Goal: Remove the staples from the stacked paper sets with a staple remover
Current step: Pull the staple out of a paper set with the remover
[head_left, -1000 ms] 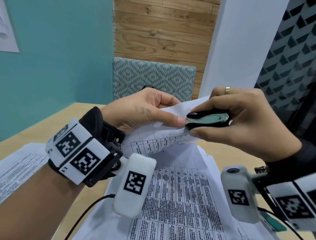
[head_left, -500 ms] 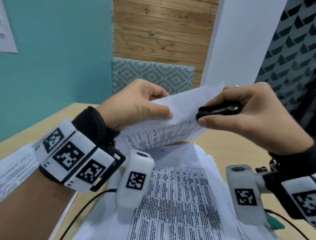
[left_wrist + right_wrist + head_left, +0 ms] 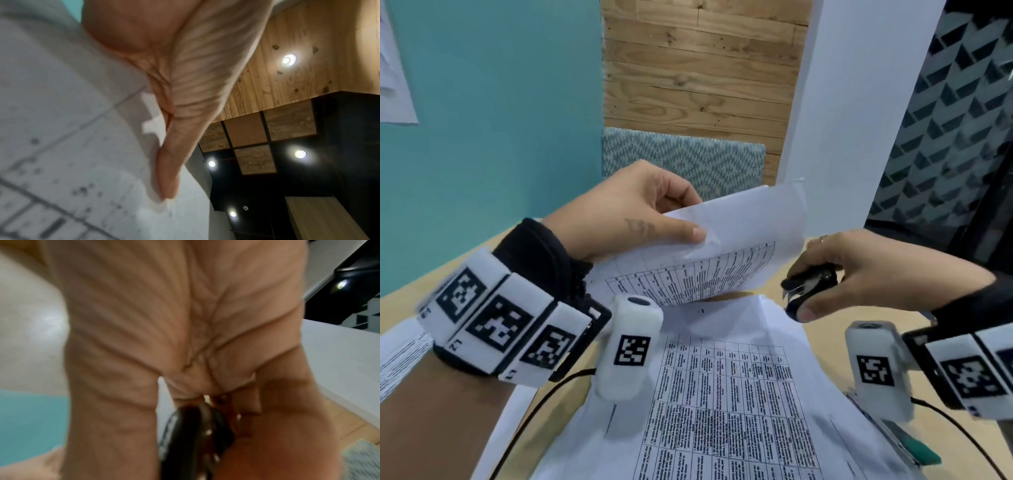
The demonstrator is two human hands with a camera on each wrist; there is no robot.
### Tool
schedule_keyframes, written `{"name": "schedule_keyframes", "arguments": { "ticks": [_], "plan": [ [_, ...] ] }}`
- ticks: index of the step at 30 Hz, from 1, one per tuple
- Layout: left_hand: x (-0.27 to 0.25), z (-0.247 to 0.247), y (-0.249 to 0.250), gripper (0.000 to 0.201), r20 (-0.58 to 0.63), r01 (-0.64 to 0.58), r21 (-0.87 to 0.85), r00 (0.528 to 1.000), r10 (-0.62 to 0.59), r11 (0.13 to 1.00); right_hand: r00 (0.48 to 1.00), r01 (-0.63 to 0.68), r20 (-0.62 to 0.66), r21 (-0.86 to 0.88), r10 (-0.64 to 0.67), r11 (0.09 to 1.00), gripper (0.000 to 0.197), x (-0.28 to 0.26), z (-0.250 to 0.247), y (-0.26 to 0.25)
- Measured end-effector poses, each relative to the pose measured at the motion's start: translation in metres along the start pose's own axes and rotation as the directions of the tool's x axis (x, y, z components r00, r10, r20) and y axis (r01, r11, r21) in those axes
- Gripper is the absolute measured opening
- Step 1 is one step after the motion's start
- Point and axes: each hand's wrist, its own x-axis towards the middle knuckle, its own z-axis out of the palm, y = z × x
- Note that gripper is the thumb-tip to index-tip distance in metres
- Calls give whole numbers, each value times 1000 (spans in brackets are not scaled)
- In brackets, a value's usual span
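My left hand [image 3: 647,219] holds a printed paper set [image 3: 726,250] lifted above the table, thumb on its upper face and fingers curled behind it. In the left wrist view the thumb [image 3: 170,170] presses on the sheet [image 3: 61,129]. My right hand [image 3: 859,274] grips a black staple remover [image 3: 808,284] between thumb and fingers, off the sheet's right lower corner and apart from it. The remover [image 3: 195,434] shows blurred and dark under the palm in the right wrist view. Whether a staple sits in its claws cannot be told.
A stack of printed table sheets [image 3: 722,411] lies on the wooden table [image 3: 825,308] below both hands. More paper [image 3: 400,349] lies at the left edge. A teal object [image 3: 921,448] sits at the stack's right. A patterned chair back [image 3: 681,157] stands beyond the table.
The right hand has pulled the staple remover away from the paper corner, down and to the right. The left hand still holds the lifted set, slightly higher.
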Motion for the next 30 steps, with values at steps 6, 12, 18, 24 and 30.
{"name": "schedule_keyframes", "arguments": {
  "ticks": [6,12,18,24,30],
  "plan": [
    [4,-4,8,29,68,1,12,998,-2,1000,993,110,-70,215,-97,970,38,-7,-17,11],
    [16,-11,33,41,212,-22,66,977,7,998,956,264,-30,528,-293,807,61,0,-5,6],
    [8,-35,35,54,91,-22,286,996,-4,958,941,337,-194,563,-276,754,54,5,-3,5],
    [-3,-53,-33,88,-63,29,-51,997,-33,998,912,390,-353,585,-209,711,44,1,-8,7],
    [6,-19,-71,60,-175,-62,-339,985,2,939,881,445,-437,636,-181,631,40,1,-13,12]
  ]
}}
